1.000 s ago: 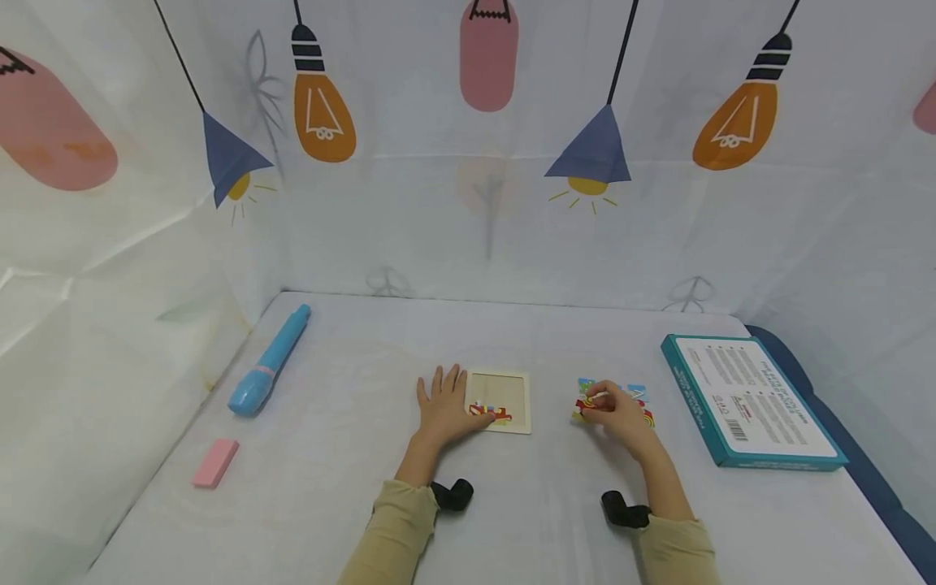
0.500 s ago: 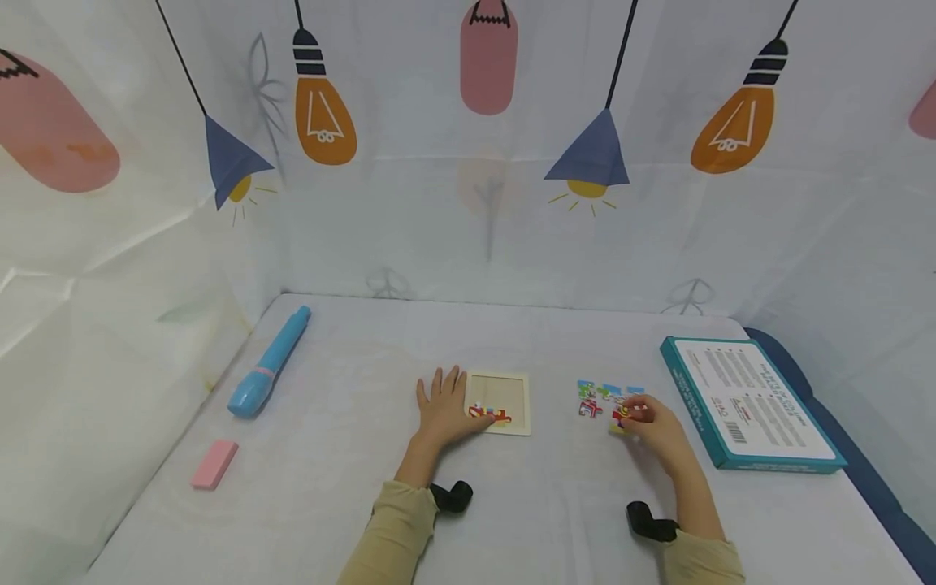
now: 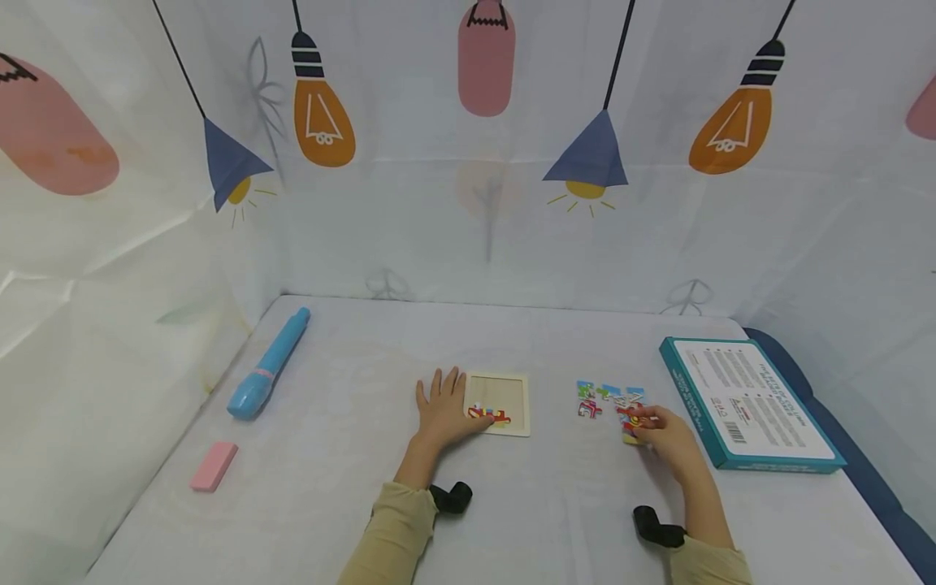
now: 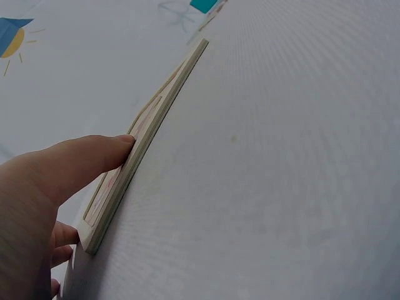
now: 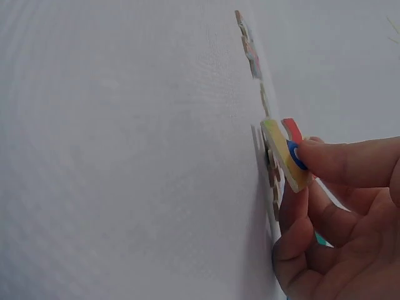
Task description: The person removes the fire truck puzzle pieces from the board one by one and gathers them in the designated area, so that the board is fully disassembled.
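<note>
My left hand lies with fingers spread at the left side of a shallow wooden puzzle tray. Its thumb presses inside the tray's near edge, over red and yellow puzzle pieces along the bottom; the rest of the tray shows bare wood. To the right, my right hand pinches a puzzle piece between thumb and fingers, tilted close over the table. It is yellow with red and blue, and partly covered by the fingertips. Several loose puzzle pieces lie beside and behind that hand.
A flat teal box with a white printed face lies at the right edge of the white table. At the left are a light-blue wand-shaped object with a pink band and a small pink block. A printed cloth wall stands behind.
My right hand has moved right and slightly nearer, from the left end of the loose pieces to their right end, carrying a piece. My left hand has stayed on the tray.
</note>
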Tool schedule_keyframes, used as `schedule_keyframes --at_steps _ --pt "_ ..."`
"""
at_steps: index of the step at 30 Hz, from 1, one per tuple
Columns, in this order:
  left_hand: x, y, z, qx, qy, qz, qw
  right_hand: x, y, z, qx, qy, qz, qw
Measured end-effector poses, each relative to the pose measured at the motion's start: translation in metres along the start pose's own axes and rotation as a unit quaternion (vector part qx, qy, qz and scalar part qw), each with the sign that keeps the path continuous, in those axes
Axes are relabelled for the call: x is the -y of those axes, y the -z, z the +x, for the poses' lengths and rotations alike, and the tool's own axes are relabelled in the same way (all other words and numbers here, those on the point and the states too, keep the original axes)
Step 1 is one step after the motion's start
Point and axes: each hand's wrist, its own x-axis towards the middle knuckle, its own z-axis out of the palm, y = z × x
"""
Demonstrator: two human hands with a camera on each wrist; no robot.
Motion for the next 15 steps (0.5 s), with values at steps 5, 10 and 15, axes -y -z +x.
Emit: schedule_keyframes --at_steps 5,10,15 --pt "-0.0007 0.0009 -0.0004 0.001 0.001 0.002 1.0000 -0.0020 0.0015 -0.0014 -0.010 -0.008 -0.009 0.9999" --pt "-0.0009 0.0008 -0.0003 0.001 0.002 0.001 1.0000 -0.0039 0.0010 0.0009 -0.022 -0.019 -0.028 0.9992" --pt "-0.0014 0.0016 -0.0009 -0.001 0.002 -0.004 1.0000 -0.0044 -0.0010 0.0045 -0.038 -0.027 -0.047 0.9978"
